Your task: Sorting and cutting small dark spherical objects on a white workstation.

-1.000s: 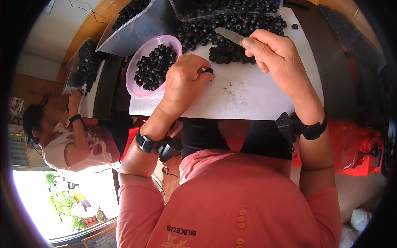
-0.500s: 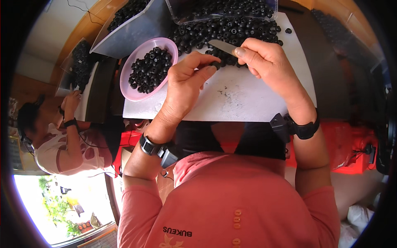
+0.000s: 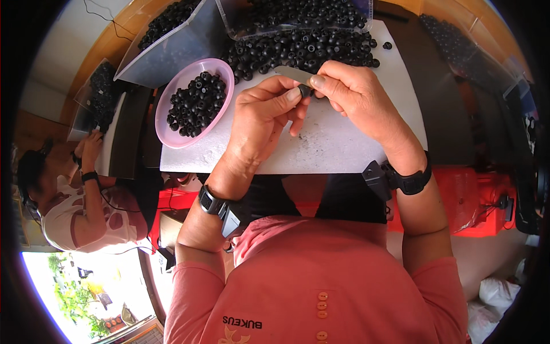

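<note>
Between the thumb and fingers of my left hand (image 3: 260,114) is pinched a small round black part (image 3: 304,90) with a hollow end. My right hand (image 3: 358,97) grips a short knife (image 3: 292,73), its grey blade pointing left, held right against the black part. Both hands are above the white board (image 3: 344,146). To the left of my left hand sits a pink oval bowl (image 3: 162,123) holding many of the same black parts (image 3: 197,106). A heap of loose black parts (image 3: 312,49) lies just beyond my hands.
A clear plastic bin (image 3: 295,31) with black parts stands behind the heap, and another bin (image 3: 172,54) stands at the back left. Dark specks (image 3: 306,137) dot the board. A person (image 3: 86,200) works at a table on the left. Red stools (image 3: 472,200) stand at right.
My hands have come together, bringing the knife blade up to the black part. The whole view has shifted slightly.
</note>
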Motion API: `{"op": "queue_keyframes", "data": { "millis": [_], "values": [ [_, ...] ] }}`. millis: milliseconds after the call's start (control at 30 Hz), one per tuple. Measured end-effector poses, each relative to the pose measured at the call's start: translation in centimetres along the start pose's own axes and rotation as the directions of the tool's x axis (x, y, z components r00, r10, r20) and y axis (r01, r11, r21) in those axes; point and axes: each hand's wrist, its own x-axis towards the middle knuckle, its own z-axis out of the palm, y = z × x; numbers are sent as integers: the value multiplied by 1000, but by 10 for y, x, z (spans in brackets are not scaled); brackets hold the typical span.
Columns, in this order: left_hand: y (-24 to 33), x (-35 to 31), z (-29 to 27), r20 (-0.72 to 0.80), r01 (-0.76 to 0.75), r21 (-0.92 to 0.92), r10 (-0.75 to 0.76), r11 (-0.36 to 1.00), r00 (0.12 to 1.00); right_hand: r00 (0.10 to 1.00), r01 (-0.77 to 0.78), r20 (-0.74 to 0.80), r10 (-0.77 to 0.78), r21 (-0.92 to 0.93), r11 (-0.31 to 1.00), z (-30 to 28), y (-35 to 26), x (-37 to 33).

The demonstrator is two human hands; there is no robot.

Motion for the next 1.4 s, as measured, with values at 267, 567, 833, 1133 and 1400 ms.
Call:
{"op": "queue_keyframes", "data": {
  "millis": [267, 567, 833, 1133, 1400],
  "values": [
    [-1, -1, 2, -15, 1, -36, -2, 999, 1000, 999, -35, 15, 35, -4, 999, 1, -4, 0],
    [-6, -2, 3, -47, 3, -68, -6, 998, 999, 1000, -22, 21, 23, -41, 999, 3, -3, 0],
    [-10, -2, 3, -95, -32, -84, 24, 996, 995, 999, 43, 24, -41, -102, 994, 4, -1, 1],
    [-14, 8, -1, -61, -55, -159, 46, 986, 997, 991, -40, -116, 68, 228, 973, 1, 2, 3],
    [-14, 5, 6, -69, -67, -117, 59, 991, 996, 992, 17, -127, 0, 130, 991, 7, 6, 3]
  ]
}}
